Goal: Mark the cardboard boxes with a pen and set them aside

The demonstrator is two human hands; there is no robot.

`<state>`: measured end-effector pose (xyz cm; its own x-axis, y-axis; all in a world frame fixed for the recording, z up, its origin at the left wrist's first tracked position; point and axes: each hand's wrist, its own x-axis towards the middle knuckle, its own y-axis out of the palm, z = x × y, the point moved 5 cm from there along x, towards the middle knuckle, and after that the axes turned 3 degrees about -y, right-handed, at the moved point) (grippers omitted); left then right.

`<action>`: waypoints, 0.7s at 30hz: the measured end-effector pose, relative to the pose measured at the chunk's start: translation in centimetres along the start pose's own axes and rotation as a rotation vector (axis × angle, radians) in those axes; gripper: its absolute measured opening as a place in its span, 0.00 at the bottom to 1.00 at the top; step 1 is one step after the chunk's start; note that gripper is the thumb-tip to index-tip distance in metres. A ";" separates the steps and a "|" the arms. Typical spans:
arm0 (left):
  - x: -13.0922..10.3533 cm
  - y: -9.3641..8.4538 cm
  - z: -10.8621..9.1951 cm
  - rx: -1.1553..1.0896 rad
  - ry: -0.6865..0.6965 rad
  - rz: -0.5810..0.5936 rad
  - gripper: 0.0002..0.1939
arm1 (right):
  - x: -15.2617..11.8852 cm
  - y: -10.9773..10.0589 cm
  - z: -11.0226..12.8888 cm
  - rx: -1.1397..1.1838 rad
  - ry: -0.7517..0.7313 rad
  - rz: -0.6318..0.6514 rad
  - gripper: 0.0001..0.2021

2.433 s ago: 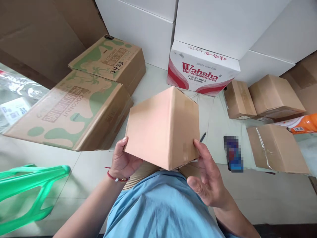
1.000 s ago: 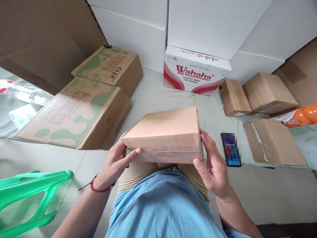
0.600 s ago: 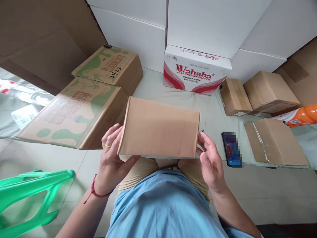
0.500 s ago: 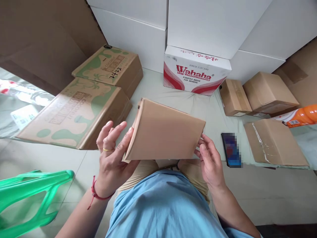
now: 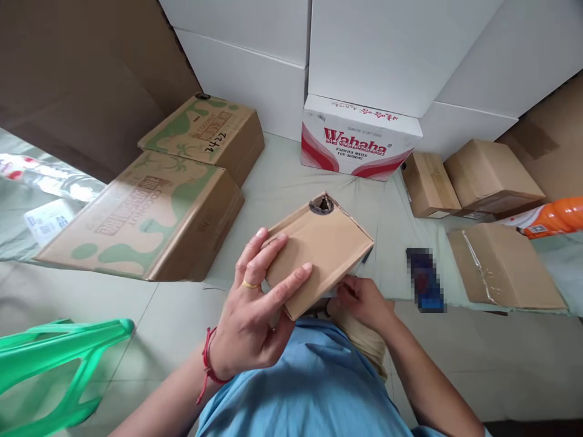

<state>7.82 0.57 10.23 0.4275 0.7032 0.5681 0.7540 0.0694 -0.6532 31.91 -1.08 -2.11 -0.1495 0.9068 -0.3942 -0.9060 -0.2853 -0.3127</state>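
A small brown cardboard box (image 5: 323, 243) is held tilted above the front edge of the covered surface. A ragged dark-edged hole (image 5: 321, 204) shows at its upper corner. My left hand (image 5: 259, 297), with a ring and a red string bracelet, grips the box from the left, its fingers lying across the side facing me. Close under the box's lower right edge is my right hand (image 5: 362, 300), its fingers curled together. Their tips are partly hidden, and I cannot make out what they pinch.
Two green-printed coconut cartons (image 5: 132, 206) stand on the left, a white-and-red Wahaha carton (image 5: 357, 142) at the back. On the right are several brown boxes (image 5: 501, 267), a pixelated phone (image 5: 426, 279) and an orange bottle (image 5: 553, 217). A green plastic stool (image 5: 68, 358) stands lower left.
The box has been turned so that the side with the hole faces up. My left hand has moved right and across it; my right hand has moved left, and its fingers have curled in.
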 end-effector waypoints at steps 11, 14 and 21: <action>0.5 3.0 -1.5 0.167 0.028 -0.039 0.29 | 4.1 -8.6 1.0 -1.357 -0.012 0.095 0.22; 0.3 3.1 -1.3 0.195 0.048 -0.053 0.29 | 5.0 -8.4 1.0 -1.375 -0.074 0.162 0.20; -0.1 3.2 -0.7 0.139 0.045 -0.143 0.36 | 3.8 -10.9 1.1 -1.399 -0.145 0.122 0.12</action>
<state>10.54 0.20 8.48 0.3450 0.6470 0.6799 0.7339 0.2656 -0.6252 40.78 5.82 0.74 -0.3135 0.8534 -0.4166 0.2393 -0.3535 -0.9043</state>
